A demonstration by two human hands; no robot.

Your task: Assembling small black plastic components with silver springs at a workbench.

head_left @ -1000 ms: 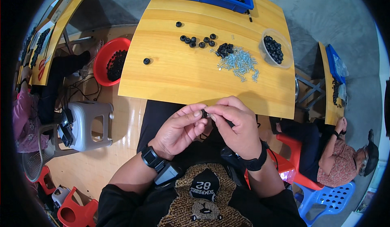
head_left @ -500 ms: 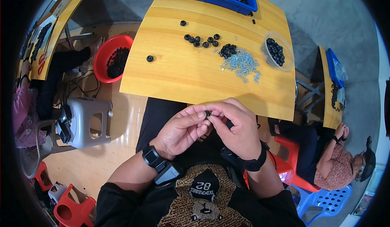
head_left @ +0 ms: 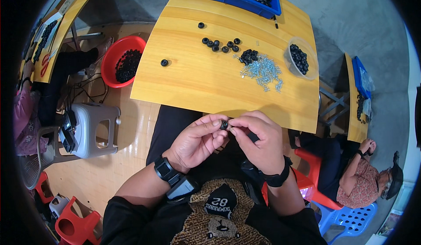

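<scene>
Between the thumb and fingers of my left hand (head_left: 193, 143) is a small round black plastic part (head_left: 224, 125), its holed face turned up. My right hand (head_left: 263, 142) is closed in a pinch just to the right of that part; whatever its fingertips hold is too small to make out. Both hands are in front of the table's near edge, above my lap. On the wooden table (head_left: 197, 78) lie several loose black round parts (head_left: 215, 43), a heap of smaller black pieces (head_left: 248, 57) and a pile of tiny clear bluish pieces (head_left: 264, 71).
A clear plastic bowl (head_left: 312, 71) of black parts stands at the table's right edge. The blue tray (head_left: 228, 0) at the far edge is full of black parts. Left of the table, a red basin (head_left: 109, 76) holds more. Seated people are at both sides, near stools.
My right fingertips have drawn slightly right, off the black part. That part now shows its holed face more plainly in my left fingers. The view has shifted a little.
</scene>
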